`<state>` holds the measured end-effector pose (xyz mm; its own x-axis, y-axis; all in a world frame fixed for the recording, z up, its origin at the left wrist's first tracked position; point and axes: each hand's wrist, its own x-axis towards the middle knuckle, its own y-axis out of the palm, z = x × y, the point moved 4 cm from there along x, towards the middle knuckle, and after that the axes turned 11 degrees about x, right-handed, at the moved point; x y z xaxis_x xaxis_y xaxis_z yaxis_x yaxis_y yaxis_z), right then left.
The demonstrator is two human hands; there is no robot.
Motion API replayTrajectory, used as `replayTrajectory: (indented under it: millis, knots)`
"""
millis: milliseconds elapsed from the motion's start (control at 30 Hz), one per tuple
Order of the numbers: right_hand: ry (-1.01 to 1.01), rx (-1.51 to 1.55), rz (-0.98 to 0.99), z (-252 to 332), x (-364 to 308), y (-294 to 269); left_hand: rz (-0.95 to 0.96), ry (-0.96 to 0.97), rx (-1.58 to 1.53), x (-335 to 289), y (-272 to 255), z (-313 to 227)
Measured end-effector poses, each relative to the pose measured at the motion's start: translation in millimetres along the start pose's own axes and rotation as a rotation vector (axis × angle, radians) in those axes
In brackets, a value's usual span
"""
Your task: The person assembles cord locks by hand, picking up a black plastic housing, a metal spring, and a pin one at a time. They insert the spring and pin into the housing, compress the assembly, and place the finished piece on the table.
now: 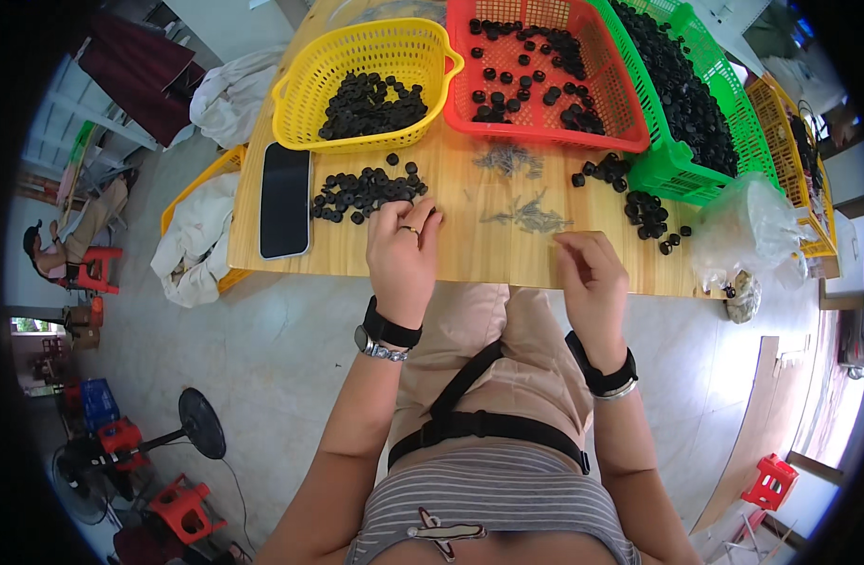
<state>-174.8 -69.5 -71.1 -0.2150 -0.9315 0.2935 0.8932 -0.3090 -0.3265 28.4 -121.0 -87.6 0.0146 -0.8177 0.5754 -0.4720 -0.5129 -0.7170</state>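
My left hand (pixel 402 247) rests at the right edge of a loose pile of small black ring-shaped pieces (pixel 352 191), fingers curled in. Anything between its fingertips is hidden. Over the table's near edge, my right hand (pixel 594 273) has thumb and forefinger drawn together, just right of a scatter of thin grey metal pins (pixel 531 217). Whatever that pinch holds is too small to make out. A second heap of metal pins (pixel 509 160) lies farther back. To the right sit small black round caps (pixel 647 215) in loose clusters.
Along the back stand a yellow basket (pixel 295 124), a red basket (pixel 545 135) and a green crate (pixel 672 169), all holding black parts. A phone (pixel 286 202) lies at left on the wooden table (pixel 470 259). A clear plastic bag (pixel 752 226) hangs at the right corner.
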Motion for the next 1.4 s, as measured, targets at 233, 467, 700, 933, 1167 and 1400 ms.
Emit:
replayTrajectory:
  millis: [233, 467, 700, 933, 1167, 1400]
  knots:
    - [-0.177, -0.049, 0.027, -7, 14, 28, -0.064, 0.051, -0.014, 0, -2, -4]
    - [-0.305, -0.363, 0.069, -1, 19, 35, -0.079, 0.139, -0.032, -4, -5, -4]
    - [-0.401, -0.270, 0.012, 13, 13, 27, -0.030, -0.028, -0.284, -19, -22, -5]
    - [0.054, 0.441, -0.033, 37, -12, 0, 0.445, -0.680, -1.491, -44, -30, -40]
    - [0.181, 0.868, 0.029, 66, -38, -12, 0.698, -0.669, -1.803, -41, -45, -75]
    - [0.001, 0.800, 0.120, 73, -43, -16, 0.785, -0.705, -1.753, -43, -57, -82]
